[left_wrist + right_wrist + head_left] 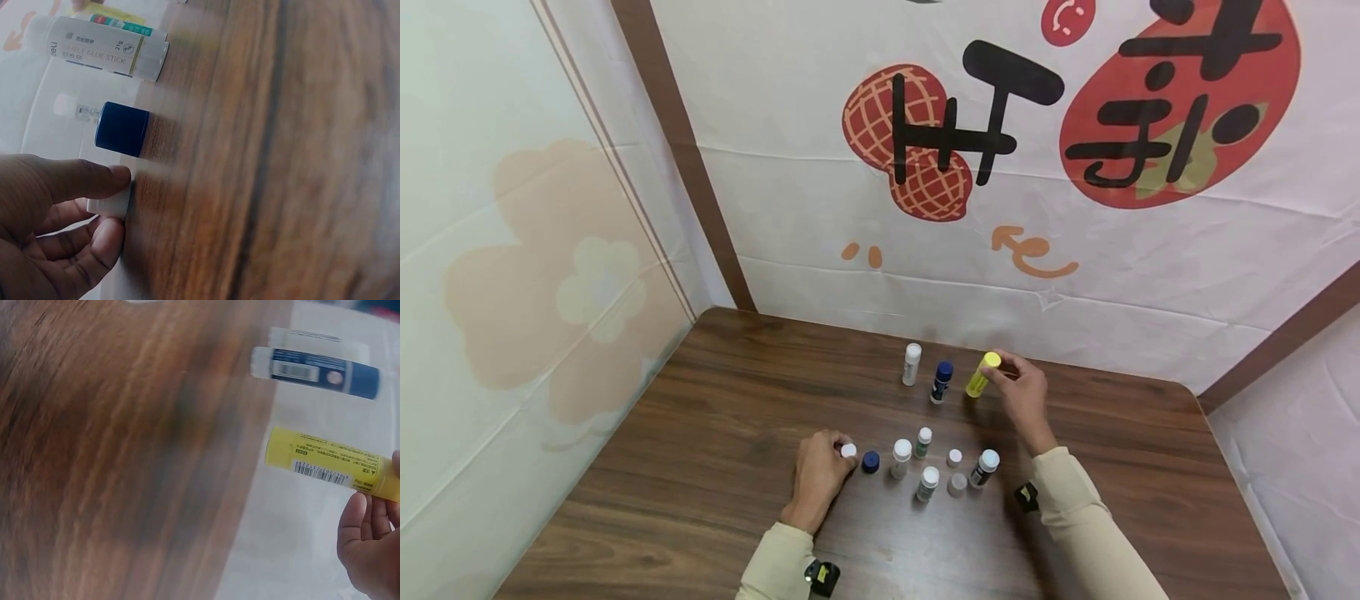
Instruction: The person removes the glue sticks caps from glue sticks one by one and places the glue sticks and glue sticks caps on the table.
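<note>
My left hand (pixel 818 468) pinches a small white cap (pixel 848 451) at the table surface, thumb on one side and fingers on the other. Just right of it sits a dark blue cap (pixel 871 462), which the left wrist view shows standing on the wood. Toward the back of the table, my right hand (pixel 1024 396) grips the upper end of a yellow glue stick (pixel 325 461). That stick is upright and leans slightly. Left of it stand a blue glue stick (pixel 942 382) and a white glue stick (pixel 912 364).
Between the hands stand several capped glue sticks, among them a white one (pixel 901 459), a small green-labelled one (pixel 922 443) and a dark-labelled one (pixel 984 468). Two loose caps, one white (pixel 955 457) and one translucent (pixel 957 484), lie among them. A printed cloth (pixel 820 208) hangs behind the wooden table (pixel 700 433).
</note>
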A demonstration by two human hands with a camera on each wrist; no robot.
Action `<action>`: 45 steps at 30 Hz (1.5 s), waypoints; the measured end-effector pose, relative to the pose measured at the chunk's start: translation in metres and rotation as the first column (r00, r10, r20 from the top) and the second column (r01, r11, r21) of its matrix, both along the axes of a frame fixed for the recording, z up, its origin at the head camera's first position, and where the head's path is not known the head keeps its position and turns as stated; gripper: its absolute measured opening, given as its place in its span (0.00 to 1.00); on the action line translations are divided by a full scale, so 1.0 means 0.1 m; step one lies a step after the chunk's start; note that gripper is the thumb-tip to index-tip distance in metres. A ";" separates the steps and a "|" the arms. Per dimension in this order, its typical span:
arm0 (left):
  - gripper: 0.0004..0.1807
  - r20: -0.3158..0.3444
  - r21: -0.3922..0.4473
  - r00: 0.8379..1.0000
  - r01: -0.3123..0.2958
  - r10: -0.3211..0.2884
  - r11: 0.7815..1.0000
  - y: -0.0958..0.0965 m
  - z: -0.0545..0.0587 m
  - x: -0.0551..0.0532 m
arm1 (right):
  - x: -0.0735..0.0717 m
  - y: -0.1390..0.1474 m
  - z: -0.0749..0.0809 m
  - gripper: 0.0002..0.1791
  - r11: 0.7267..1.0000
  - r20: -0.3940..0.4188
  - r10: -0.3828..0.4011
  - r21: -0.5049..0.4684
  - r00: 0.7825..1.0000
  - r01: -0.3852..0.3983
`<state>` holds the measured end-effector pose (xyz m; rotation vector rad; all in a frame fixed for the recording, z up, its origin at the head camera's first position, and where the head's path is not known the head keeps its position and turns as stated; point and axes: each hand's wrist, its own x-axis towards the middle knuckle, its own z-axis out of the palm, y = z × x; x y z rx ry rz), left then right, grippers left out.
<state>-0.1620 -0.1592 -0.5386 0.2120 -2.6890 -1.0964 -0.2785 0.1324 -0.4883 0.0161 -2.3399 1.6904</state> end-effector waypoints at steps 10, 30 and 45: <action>0.09 0.038 0.015 0.999 -0.006 0.005 1.000 0.02 0.02 0.01 | 0.38 0.03 0.54 0.19 0.996 0.026 0.014 -0.092 1.000 -0.011; 0.11 0.008 -0.002 1.000 -0.004 0.004 1.000 0.04 0.05 0.12 | 0.98 0.08 0.67 0.19 0.988 -0.061 -0.038 -0.153 0.997 0.028; 0.17 0.006 0.074 1.000 0.025 -0.025 0.997 0.02 0.10 0.12 | 1.29 -0.05 0.81 0.18 0.977 -0.085 -0.010 -0.211 0.996 -0.009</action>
